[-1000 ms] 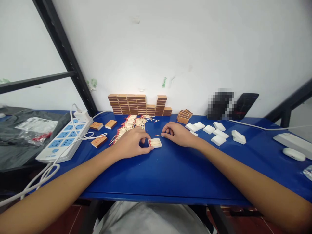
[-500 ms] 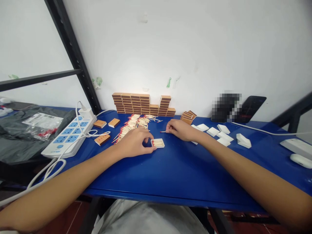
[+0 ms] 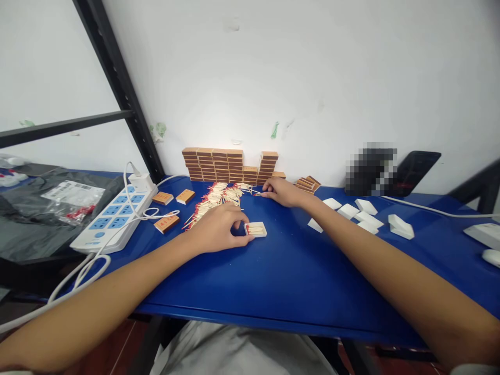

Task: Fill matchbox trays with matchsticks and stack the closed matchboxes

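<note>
My left hand point(image 3: 221, 226) is closed on the left end of a small white matchbox tray point(image 3: 261, 234), thumb at the near side. Matches with red heads point(image 3: 253, 229) lie inside the tray. My right hand point(image 3: 284, 192) is beyond it, near the right end of a big heap of loose matches point(image 3: 214, 203). Its thumb and forefinger are pinched at the end of a match point(image 3: 258, 194); the contact is small and hard to see.
Brown matchboxes point(image 3: 219, 165) are stacked against the wall, with a few leaning covers point(image 3: 308, 184) to their right. White trays point(image 3: 347, 211) lie scattered at right. Three matchboxes point(image 3: 166, 223) sit beside a power strip point(image 3: 117, 219) with white cables. A phone point(image 3: 417, 172) leans at the back right.
My right hand has moved away from me, from beside the tray with a match in its fingers to the right end of the match heap. My left hand stays on the tray.
</note>
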Demonstrator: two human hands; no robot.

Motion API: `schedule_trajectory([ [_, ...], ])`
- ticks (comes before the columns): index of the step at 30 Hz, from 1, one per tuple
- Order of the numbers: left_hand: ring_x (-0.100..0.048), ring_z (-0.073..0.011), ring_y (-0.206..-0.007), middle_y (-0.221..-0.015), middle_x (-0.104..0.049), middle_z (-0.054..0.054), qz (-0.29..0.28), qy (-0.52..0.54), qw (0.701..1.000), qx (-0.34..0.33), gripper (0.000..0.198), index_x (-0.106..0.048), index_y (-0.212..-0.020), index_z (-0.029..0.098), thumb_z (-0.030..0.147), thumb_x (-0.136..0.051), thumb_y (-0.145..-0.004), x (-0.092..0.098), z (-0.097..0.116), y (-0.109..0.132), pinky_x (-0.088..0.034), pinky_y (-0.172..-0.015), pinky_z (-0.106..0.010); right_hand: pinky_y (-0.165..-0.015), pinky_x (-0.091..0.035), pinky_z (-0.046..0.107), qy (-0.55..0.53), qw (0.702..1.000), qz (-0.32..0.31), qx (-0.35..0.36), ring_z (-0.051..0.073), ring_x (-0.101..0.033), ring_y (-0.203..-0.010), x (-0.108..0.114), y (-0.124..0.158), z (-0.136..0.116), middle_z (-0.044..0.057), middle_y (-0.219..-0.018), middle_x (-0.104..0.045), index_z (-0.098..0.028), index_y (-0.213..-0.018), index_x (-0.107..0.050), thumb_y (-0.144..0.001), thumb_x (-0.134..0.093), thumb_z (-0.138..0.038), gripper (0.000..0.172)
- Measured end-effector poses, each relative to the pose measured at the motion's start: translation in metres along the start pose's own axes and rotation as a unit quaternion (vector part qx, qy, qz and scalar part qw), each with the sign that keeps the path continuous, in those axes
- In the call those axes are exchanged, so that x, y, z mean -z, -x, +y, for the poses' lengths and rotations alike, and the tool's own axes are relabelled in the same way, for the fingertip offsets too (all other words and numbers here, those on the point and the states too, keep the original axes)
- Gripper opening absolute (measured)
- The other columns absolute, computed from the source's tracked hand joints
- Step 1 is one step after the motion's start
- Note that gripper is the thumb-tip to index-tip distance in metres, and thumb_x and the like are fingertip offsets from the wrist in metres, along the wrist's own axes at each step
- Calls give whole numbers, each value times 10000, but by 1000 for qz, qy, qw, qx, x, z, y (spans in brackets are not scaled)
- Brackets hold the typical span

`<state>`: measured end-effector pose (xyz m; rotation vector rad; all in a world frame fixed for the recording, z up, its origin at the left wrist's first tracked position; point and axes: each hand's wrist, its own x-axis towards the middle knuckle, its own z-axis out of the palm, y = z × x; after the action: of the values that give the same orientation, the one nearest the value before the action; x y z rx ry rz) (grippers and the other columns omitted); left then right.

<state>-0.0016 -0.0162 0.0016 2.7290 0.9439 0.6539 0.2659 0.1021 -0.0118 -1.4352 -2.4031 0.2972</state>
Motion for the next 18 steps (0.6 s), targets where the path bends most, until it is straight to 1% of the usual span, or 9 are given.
schedule_trajectory([
  [2, -611, -204, -809, -765, -650, -2, 1, -5, 1000, 5, 211, -740, -941, 216, 406, -774, -855, 0, 0, 0, -458, -777, -349, -689, -427, 259, -3, 1000, -19, -1, 167, -617, -780, -1, 0, 0, 92, -937, -729, -138, -967, -685, -960, -640, -235, 107],
  [6, -612, -214, -824, -777, -657, -16, 11, -17, 1000, 18, 206, -737, -897, 212, 410, -771, -854, 1, -3, 0, -452, -744, -341, -694, -424, 269, 15, 1000, -21, -1, 181, -626, -791, -1, 0, -2, 102, -936, -738, -143, -915, -685, -975, -605, -224, 129],
  [9, -613, -221, -814, -769, -661, -23, 20, -32, 999, 40, 201, -741, -892, 208, 399, -775, -845, 3, -5, -1, -447, -721, -339, -695, -425, 276, 14, 1000, -22, 16, 189, -631, -794, 4, 5, -6, 105, -934, -741, -153, -902, -686, -983, -598, -246, 152],
  [14, -621, -221, -777, -752, -679, -25, 31, -48, 996, 69, 193, -752, -874, 204, 388, -786, -826, 5, -6, -2, -437, -693, -336, -687, -418, 277, 20, 998, -46, 33, 192, -628, -790, 17, 24, -24, 98, -924, -734, -160, -925, -678, -1008, -571, -279, 181],
  [18, -625, -222, -792, -749, -679, -24, 27, -49, 996, 70, 189, -753, -870, 209, 393, -778, -834, 4, -6, -2, -447, -712, -334, -690, -408, 265, 40, 999, -25, 22, 193, -639, -824, 17, 30, -37, 102, -937, -734, -158, -907, -676, -998, -590, -245, 153],
])
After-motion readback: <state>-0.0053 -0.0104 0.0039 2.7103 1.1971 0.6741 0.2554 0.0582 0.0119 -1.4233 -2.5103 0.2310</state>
